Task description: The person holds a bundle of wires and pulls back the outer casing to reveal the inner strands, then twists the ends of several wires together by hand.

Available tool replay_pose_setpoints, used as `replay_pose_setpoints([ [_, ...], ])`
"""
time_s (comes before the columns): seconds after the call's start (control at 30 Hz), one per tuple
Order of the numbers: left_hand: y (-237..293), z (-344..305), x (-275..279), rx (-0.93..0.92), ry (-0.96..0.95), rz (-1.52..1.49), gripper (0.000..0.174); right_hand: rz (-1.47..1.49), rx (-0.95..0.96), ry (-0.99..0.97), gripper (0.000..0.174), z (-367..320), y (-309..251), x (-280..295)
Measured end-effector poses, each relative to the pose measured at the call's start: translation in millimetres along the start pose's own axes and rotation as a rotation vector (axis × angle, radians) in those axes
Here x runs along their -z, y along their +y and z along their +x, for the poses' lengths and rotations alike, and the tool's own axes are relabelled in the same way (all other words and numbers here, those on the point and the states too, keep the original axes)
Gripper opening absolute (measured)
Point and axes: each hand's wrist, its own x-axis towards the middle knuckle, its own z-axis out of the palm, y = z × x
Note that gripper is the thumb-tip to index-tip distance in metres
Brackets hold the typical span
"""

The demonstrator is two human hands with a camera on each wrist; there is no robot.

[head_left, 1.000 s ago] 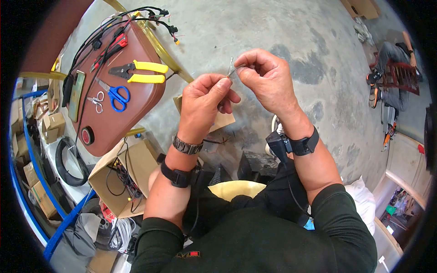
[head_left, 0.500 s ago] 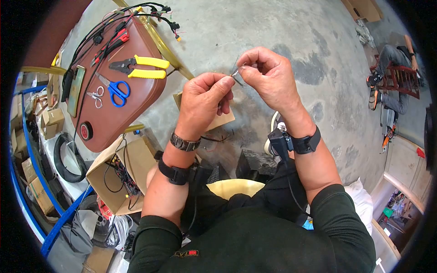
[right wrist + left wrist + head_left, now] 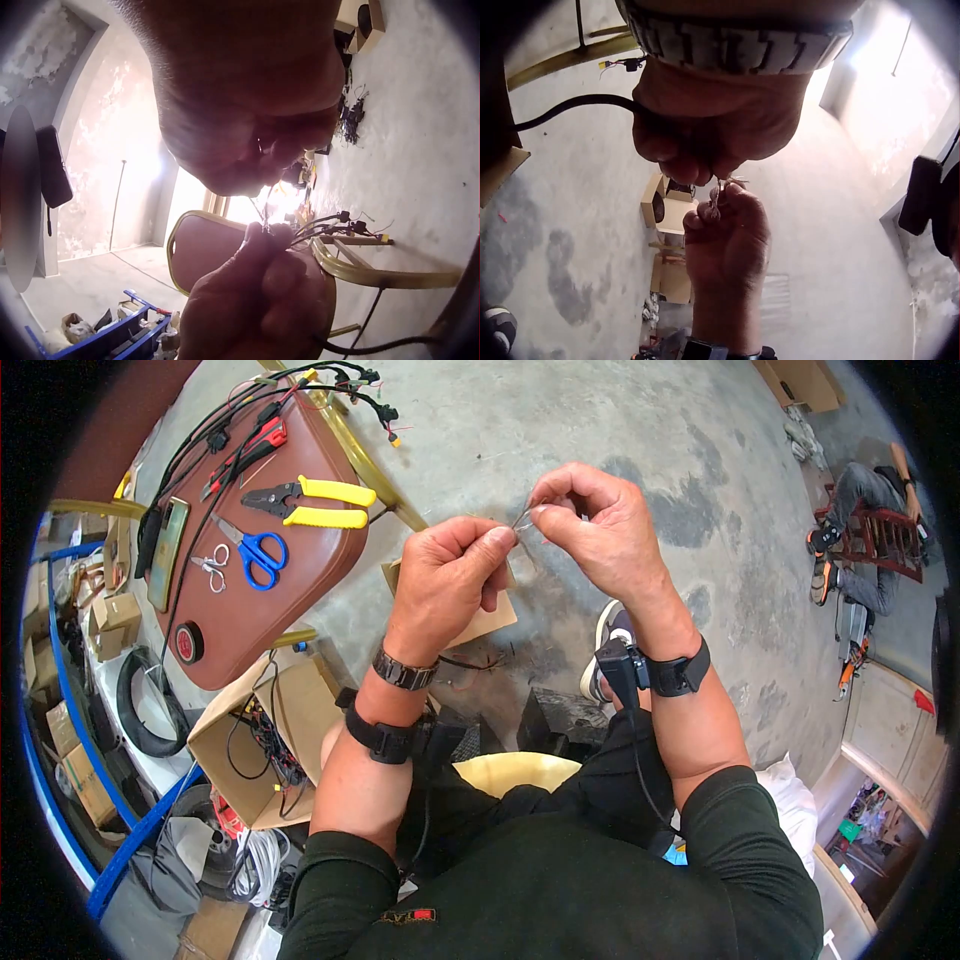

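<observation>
In the head view thin wires (image 3: pixel 522 523) run between the two hands. My left hand (image 3: pixel 450 575) pinches them between thumb and forefinger. Close on the right, my right hand (image 3: pixel 600 535) pinches the strands' other side with thumb and forefinger. From the left wrist view, the bare-looking strands (image 3: pixel 716 196) spread between the fingertips, and a black cable (image 3: pixel 577 103) runs to the left hand. The right wrist view shows the left hand (image 3: pixel 251 300) holding the wires from below; the right fingertips are dark there.
On the brown chair seat (image 3: pixel 320 585) lie yellow-handled pliers (image 3: pixel 335 517), blue scissors (image 3: pixel 262 560), small scissors (image 3: pixel 211 568), a phone (image 3: pixel 168 555) and black cables. A cardboard box (image 3: pixel 225 760) with wires stands below it. Another person's legs (image 3: pixel 860 500) show at the right.
The right hand has shifted slightly right and up, and the strands between the fingers have changed angle. The left hand keeps its pinch. The chair appears slightly shifted in view.
</observation>
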Motion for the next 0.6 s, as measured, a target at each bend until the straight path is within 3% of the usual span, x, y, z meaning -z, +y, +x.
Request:
replay_pose_setpoints([
  [0.6,3,0,5,-0.020,-0.079,0.070,0.016,-0.010,-0.051,-0.031,0.007,0,-1,4],
])
